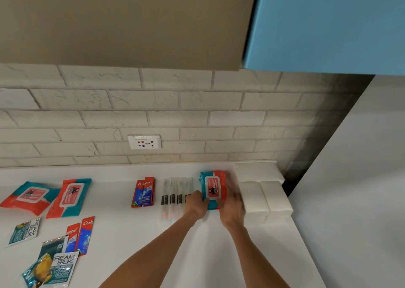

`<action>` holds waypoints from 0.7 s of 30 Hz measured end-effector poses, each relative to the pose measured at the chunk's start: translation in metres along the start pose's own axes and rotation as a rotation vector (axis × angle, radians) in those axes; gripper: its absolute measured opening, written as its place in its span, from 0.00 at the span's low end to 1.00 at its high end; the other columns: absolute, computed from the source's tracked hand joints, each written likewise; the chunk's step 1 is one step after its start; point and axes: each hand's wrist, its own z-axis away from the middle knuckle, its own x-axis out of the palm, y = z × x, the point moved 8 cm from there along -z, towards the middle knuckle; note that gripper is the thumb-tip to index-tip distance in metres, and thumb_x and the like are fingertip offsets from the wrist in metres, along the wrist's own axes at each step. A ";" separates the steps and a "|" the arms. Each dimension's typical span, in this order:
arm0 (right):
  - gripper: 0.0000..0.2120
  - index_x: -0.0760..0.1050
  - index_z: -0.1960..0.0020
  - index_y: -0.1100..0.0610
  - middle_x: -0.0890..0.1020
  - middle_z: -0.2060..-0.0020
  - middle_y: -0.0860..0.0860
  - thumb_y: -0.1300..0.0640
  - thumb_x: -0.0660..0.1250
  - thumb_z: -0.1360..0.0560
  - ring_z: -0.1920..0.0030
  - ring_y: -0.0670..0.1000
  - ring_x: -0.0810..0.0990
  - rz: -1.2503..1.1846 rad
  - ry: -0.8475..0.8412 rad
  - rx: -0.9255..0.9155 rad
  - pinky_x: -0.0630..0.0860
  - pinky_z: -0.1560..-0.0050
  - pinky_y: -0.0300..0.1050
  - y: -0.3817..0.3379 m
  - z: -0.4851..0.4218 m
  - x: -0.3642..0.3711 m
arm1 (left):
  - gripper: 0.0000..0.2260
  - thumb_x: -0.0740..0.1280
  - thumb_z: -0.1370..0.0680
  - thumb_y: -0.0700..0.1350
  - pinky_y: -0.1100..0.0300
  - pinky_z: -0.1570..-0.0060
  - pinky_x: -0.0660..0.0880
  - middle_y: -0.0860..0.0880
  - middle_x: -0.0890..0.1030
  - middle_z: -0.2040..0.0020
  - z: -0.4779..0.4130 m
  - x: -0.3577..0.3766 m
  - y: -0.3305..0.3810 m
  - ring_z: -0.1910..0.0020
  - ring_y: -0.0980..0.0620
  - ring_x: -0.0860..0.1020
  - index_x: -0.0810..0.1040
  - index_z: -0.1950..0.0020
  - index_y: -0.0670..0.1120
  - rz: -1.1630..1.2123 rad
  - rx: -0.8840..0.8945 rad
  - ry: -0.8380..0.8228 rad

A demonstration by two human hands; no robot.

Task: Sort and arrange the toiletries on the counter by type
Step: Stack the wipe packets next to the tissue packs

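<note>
Wipes pack (213,189), flap up, long axis toward the wall (175,103), left hand (196,203) and right hand (232,205) gripping its sides

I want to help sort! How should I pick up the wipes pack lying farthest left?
The wipes pack lies flat on the counter, label up, nothing on it. Come from above and pinch across its short width, clear of the lid flap.

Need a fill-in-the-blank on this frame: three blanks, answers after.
1. The pack gripped by the left hand and right hand holds ___.
2. At far left, ___ matching packs lie on the counter.
3. The red-and-blue toothpaste boxes read ___.
Answers: wipes; two; Colgate.
</note>
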 end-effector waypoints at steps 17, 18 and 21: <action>0.12 0.81 0.41 0.53 0.88 0.48 0.53 0.61 0.77 0.22 0.51 0.53 0.88 -0.510 -0.075 0.239 0.85 0.54 0.43 0.012 -0.021 0.008 | 0.12 0.77 0.26 0.35 0.56 0.52 0.84 0.37 0.84 0.48 -0.009 0.018 -0.015 0.49 0.43 0.85 0.80 0.46 0.34 1.059 -0.386 -0.120; 0.12 0.83 0.41 0.55 0.89 0.48 0.55 0.64 0.77 0.22 0.51 0.55 0.89 -0.608 -0.103 0.267 0.85 0.55 0.45 0.013 -0.020 0.012 | 0.13 0.78 0.27 0.36 0.56 0.55 0.84 0.37 0.85 0.49 -0.008 0.018 -0.014 0.50 0.43 0.85 0.81 0.46 0.34 1.077 -0.407 -0.127; 0.07 0.83 0.45 0.57 0.88 0.50 0.61 0.66 0.76 0.22 0.53 0.57 0.88 -0.743 -0.172 0.295 0.84 0.55 0.46 0.010 -0.014 0.016 | 0.14 0.80 0.29 0.37 0.61 0.64 0.81 0.37 0.86 0.51 -0.012 0.018 -0.015 0.59 0.48 0.84 0.82 0.46 0.34 1.048 -0.411 -0.110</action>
